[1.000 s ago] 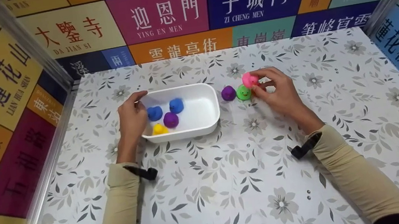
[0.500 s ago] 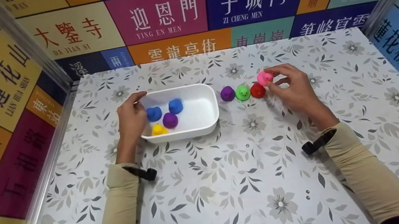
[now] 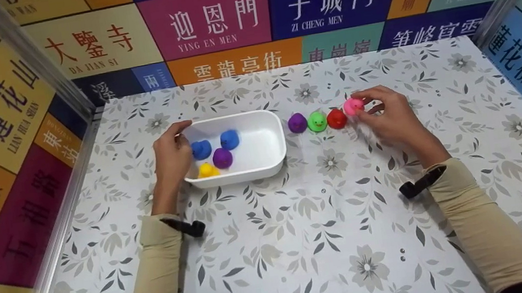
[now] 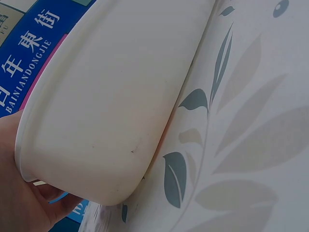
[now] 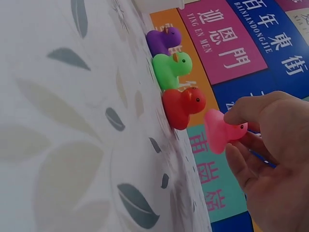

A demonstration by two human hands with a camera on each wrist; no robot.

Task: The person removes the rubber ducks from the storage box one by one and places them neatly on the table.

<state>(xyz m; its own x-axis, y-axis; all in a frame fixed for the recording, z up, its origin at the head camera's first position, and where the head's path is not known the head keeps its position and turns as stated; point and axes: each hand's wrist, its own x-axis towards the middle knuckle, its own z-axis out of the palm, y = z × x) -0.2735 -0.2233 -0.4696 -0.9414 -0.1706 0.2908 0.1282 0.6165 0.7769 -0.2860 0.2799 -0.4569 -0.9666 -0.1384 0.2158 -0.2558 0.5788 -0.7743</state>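
Note:
My right hand (image 3: 390, 114) pinches a pink rubber duck (image 3: 353, 106) between thumb and fingers, at the right end of a row. In the right wrist view the pink duck (image 5: 221, 133) hangs close over the table. Beside it stand a red duck (image 3: 336, 118), a green duck (image 3: 317, 121) and a purple duck (image 3: 297, 123), lined up side by side. My left hand (image 3: 172, 153) grips the left end of a white plastic tub (image 3: 264, 172). Inside lie two blue ducks (image 3: 229, 139), a purple duck (image 3: 222, 158) and a yellow duck (image 3: 207, 169).
The table (image 3: 274, 245) wears a white cover with grey leaves and flowers. Panels (image 3: 214, 19) with coloured blocks and Chinese lettering rise along its back and both sides. A black wrist strap (image 3: 185, 226) sits on each forearm.
My right hand has moved rightward with the pink duck and lowered it beside the row. The red duck, hidden earlier behind the fingers, now shows next to the green one. My left hand stays put.

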